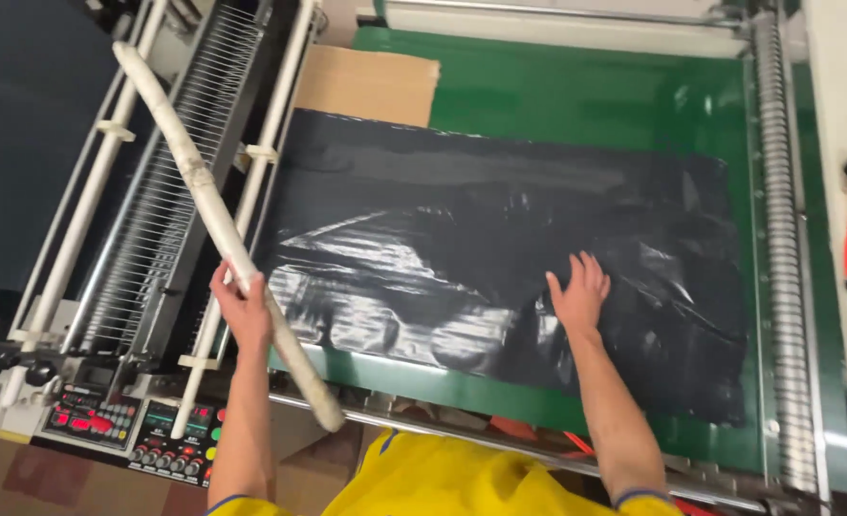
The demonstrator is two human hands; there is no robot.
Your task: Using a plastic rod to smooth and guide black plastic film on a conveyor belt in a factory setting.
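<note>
Head view: left hand [242,304] gripping white stick [215,223], held slanted over machine rails. Right hand [578,291] flat, fingers spread, pressing black plastic sheets [500,258] on green counter [576,96]. Risk imo: slick stack could slide under palm, stick could snag rails [156,182]. Brown cardboard [366,84] behind stack, plain. Control panel [127,428] lower left, red/green buttons.

Shirt: yellow, short-sleeved (fills the frame at 6 o'clock)
Sleeve hems: dark blue trim
Forearms, left hand [242,311], right hand [579,291]: bare
</note>
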